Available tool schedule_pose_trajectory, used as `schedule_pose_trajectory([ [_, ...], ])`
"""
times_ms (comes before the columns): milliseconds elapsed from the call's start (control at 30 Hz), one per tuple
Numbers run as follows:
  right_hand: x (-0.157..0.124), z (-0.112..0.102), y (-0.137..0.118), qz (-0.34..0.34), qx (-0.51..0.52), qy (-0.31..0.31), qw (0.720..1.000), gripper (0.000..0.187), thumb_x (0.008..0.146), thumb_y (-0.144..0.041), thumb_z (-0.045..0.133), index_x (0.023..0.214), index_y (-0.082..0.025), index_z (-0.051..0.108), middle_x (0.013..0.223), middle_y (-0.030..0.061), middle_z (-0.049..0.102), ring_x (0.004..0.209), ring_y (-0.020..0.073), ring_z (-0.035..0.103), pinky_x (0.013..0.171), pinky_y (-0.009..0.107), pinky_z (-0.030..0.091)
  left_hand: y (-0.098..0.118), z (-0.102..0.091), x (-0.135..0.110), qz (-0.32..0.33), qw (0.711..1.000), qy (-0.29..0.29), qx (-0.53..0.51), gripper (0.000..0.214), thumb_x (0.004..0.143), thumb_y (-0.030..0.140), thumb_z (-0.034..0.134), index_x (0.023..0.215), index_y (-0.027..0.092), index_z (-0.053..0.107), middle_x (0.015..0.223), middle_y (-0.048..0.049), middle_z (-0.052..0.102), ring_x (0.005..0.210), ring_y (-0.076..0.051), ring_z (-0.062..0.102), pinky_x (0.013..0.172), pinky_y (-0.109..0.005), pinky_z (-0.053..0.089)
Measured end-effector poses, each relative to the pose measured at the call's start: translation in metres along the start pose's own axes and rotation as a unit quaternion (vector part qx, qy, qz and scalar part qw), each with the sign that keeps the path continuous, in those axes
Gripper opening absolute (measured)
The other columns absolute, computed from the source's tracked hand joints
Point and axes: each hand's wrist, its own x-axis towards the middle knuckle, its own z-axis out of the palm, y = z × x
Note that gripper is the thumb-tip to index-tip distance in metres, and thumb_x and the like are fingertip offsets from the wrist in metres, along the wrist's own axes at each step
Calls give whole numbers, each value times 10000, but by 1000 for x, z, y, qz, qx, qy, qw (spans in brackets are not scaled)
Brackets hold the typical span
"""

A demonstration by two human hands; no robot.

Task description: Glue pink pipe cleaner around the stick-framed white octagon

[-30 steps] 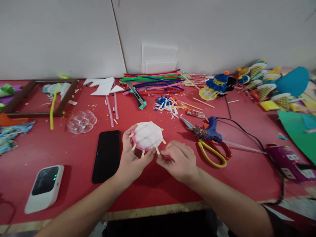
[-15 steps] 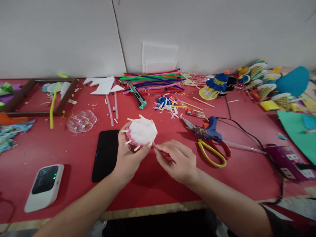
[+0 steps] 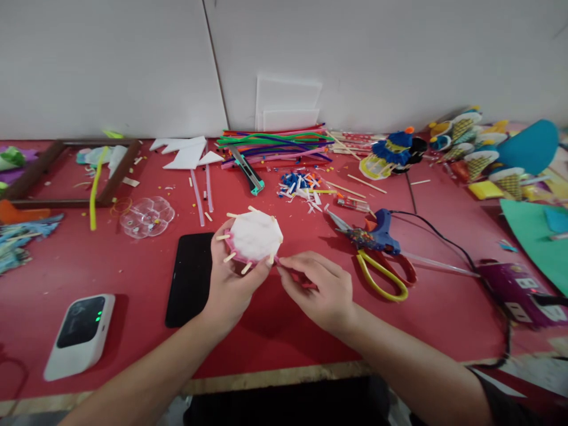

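Observation:
My left hand grips a small white many-sided craft piece by its left and near edges. Short pale wooden sticks stand out around its rim, and a pink pipe cleaner runs along the side among them. At the piece's lower right edge, my right hand pinches the pink pipe cleaner's end between thumb and finger. The underside of the piece is hidden. A black phone lies beside my left wrist.
Scissors and a blue hot glue gun with a cord lie to the right. A box cutter, pipe cleaners and foam scraps are at the back. A white device sits front left.
Hardly anything differs. Both hands keep their hold on the white piece and the pink pipe cleaner, and the view has shifted very slightly.

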Motion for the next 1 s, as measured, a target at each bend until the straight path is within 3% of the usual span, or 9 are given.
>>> schedule_pose_trajectory([
  [300, 4, -2, -4, 5, -1, 5, 1000, 103, 839, -85, 628, 849, -173, 680, 633, -1, 662, 548, 101, 618, 561, 194, 562, 8, 0, -3, 38, 996, 3, 80, 688, 666, 174, 820, 1240, 274, 453, 1232, -67, 588, 1085, -225, 650, 863, -328, 587],
  [833, 2, -1, -2, -24, 19, 5, 1000, 110, 846, -88, 631, 881, -176, 687, 657, 17, 672, 560, 115, 612, 541, 215, 557, 9, -1, -4, 67, 993, -6, 94, 654, 678, 156, 806, 1225, 273, 466, 1236, -76, 611, 1091, -224, 653, 910, -346, 576],
  [1000, 1, -2, -1, -24, 27, -16, 999, 116, 872, -102, 598, 876, -182, 682, 647, 18, 667, 561, 119, 606, 536, 226, 546, 6, -2, -6, 32, 997, 10, 76, 709, 662, 181, 829, 1250, 282, 444, 1271, -77, 578, 1139, -251, 637, 922, -383, 575],
])
